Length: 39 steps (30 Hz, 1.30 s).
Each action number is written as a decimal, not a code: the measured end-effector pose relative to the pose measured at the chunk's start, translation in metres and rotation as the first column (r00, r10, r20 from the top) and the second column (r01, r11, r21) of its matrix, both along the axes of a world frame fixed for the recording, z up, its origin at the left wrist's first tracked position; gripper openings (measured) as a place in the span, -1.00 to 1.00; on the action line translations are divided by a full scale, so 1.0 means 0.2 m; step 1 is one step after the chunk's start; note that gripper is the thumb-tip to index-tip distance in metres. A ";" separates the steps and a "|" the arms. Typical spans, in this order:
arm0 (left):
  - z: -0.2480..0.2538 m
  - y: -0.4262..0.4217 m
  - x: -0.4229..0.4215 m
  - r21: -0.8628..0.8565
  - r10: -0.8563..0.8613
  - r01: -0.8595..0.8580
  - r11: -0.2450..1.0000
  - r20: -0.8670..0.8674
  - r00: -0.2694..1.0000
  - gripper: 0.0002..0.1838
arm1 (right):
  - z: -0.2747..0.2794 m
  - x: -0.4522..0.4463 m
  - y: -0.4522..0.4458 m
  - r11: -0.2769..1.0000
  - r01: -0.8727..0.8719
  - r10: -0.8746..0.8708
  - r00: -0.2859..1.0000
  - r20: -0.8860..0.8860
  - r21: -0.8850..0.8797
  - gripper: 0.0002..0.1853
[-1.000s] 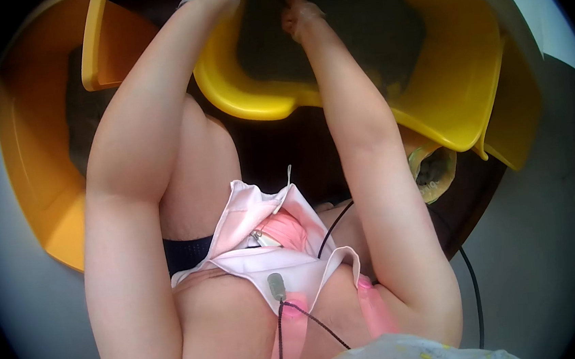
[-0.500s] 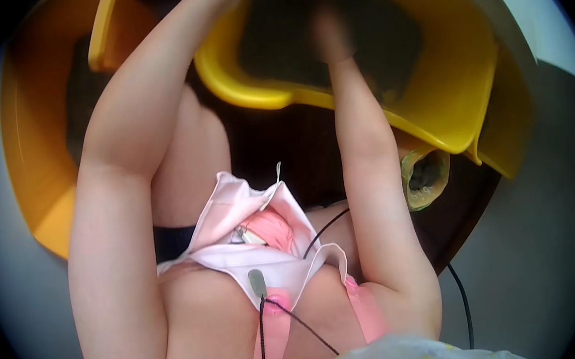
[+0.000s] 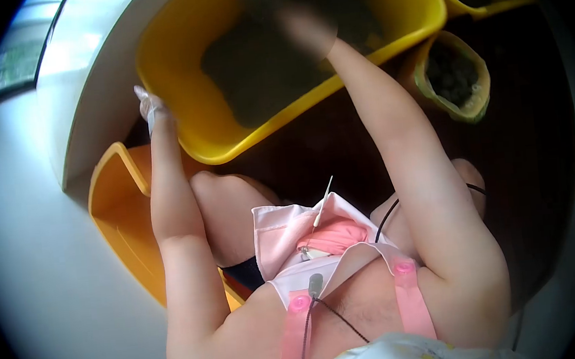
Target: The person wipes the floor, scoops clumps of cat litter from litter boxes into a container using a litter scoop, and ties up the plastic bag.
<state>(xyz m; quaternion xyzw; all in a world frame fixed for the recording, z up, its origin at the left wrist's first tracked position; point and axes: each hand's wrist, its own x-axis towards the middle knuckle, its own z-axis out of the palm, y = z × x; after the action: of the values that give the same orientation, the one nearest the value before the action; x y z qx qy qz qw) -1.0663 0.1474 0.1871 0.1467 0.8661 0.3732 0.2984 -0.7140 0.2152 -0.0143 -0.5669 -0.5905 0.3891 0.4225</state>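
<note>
My right hand reaches over the dark, fine-looking material inside a yellow tub. Motion smears its fingers, and a dark blur lies at their far end; whether they hold anything is unclear. At the tub's left outer edge is my left hand, with something white, like a thin glove or wrap, on it. One of its fingers points upward, and nothing shows in its grasp; the other fingers are hard to make out.
A round-mouthed bag of dark lumps stands right of the tub. An orange plastic piece lies at the left, and a second yellow tub at upper right. A black cable crosses my right leg.
The view has turned, so the tub and bag appear in different places. My right hand is still over the dark material and still blurred. My left hand stays by the tub's edge.
</note>
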 end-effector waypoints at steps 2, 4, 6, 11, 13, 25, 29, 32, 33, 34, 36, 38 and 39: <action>-0.06 0.01 -0.15 0.048 -0.063 0.081 0.996 -0.299 0.952 -0.19 | -0.12 -0.10 0.06 0.998 0.046 -0.048 0.999 0.023 0.053 -0.59; -0.07 0.06 -0.18 0.053 -0.132 0.196 0.979 -0.569 0.812 -0.23 | -0.25 -0.18 0.10 0.990 0.114 -0.119 0.991 0.054 0.088 -0.60; -0.12 0.08 -0.18 0.023 -0.184 0.354 0.935 -0.822 0.539 -0.27 | -0.31 -0.18 0.08 0.993 0.113 -0.115 0.992 0.059 0.027 -0.60; -0.01 0.09 -0.02 0.114 -0.183 0.381 0.917 -0.730 0.658 -0.30 | -0.30 -0.11 0.08 0.990 0.121 -0.128 0.988 0.084 0.078 -0.58; 0.00 0.12 -0.03 0.123 -0.224 0.435 0.892 -0.715 0.662 -0.30 | -0.36 -0.15 0.12 0.986 0.161 -0.165 0.980 0.111 0.041 -0.57; -0.18 0.20 -0.23 0.137 -0.108 0.440 0.887 -0.866 0.488 -0.44 | 0.25 0.25 0.15 0.951 -0.185 0.116 0.956 -0.269 -0.246 -0.70; -0.08 0.15 -0.19 0.168 -0.195 0.480 0.861 -0.763 0.616 -0.41 | 0.91 0.49 0.01 0.858 -0.257 0.156 0.955 -0.252 -0.444 -0.71; -0.06 0.12 -0.14 0.257 -0.179 0.448 0.856 -0.666 0.724 -0.41 | 1.07 0.74 -0.08 0.789 -0.330 0.253 0.943 -0.215 -0.518 -0.73; -0.03 0.10 -0.09 0.356 -0.160 0.394 0.847 -0.537 0.829 -0.47 | 1.08 0.86 -0.14 0.776 -0.351 0.268 0.936 -0.229 -0.525 -0.72; -0.06 0.10 -0.12 0.381 -0.203 0.442 0.812 -0.525 0.826 -0.47 | 1.21 0.94 -0.25 0.774 -0.319 0.246 0.947 -0.205 -0.547 -0.71; -0.19 0.18 -0.32 0.443 -0.266 0.526 0.726 -0.525 0.809 -0.48 | 1.38 1.13 -0.49 0.784 -0.229 0.167 0.973 -0.159 -0.578 -0.70; -0.10 0.14 -0.19 0.447 -0.284 0.513 0.733 -0.484 0.828 -0.48 | 1.47 1.33 -0.70 0.796 -0.133 0.094 0.991 -0.097 -0.591 -0.69; -0.13 0.15 -0.21 0.508 -0.316 0.525 0.683 -0.443 0.839 -0.49 | 1.51 1.43 -0.81 0.794 -0.099 0.079 0.995 -0.059 -0.600 -0.69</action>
<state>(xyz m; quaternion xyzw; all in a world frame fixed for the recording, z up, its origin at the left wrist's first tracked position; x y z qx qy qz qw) -1.1091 0.1775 0.1603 0.4910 0.6758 0.5234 0.1683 -0.4288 0.0530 0.2879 -0.6371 -0.4558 0.5847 0.2110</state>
